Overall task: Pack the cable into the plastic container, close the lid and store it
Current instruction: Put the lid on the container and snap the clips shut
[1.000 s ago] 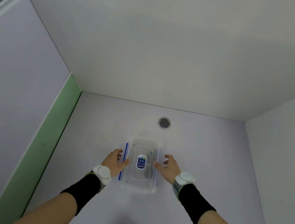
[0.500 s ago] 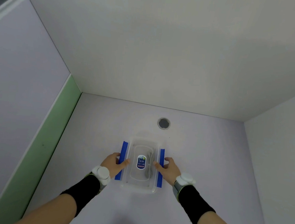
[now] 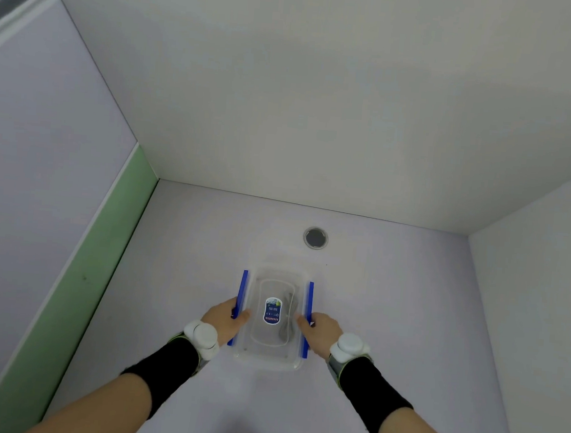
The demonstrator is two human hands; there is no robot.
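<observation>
A clear rectangular plastic container [image 3: 271, 317] is sitting on the pale lilac surface [image 3: 206, 244] of a white-walled recess, roughly midway between its side walls and near its front; its transparent lid [image 3: 258, 330] is lying on top, carrying a small blue oval label [image 3: 272, 310] at its middle; through the lid a grey coiled cable [image 3: 286, 313] is showing inside the container, just right of the label. Two long blue plastic latches are running along the container's long sides; the left blue latch [image 3: 243, 290] and the right blue latch [image 3: 309, 303] are both standing out from the walls rather than lying flush. The person's left hand [image 3: 226, 319] is curling around the near part of the left latch, thumb resting on the lid's edge and fingers tucked beneath the blue strip; the right hand [image 3: 321, 330] is doing the same on the right latch, thumb on the lid and fingers wrapped under; both hands are therefore closing in a grip on the latches, one at each side. Each wrist is wearing a white round device [image 3: 203, 336] on a strap above a black sleeve band [image 3: 162, 370]; the forearms are reaching in from the bottom edge. A grey round metal-rimmed hole [image 3: 315, 237] is sitting in the surface beyond the container, well apart from it; a light green strip [image 3: 77, 285] is edging the surface's left side.
</observation>
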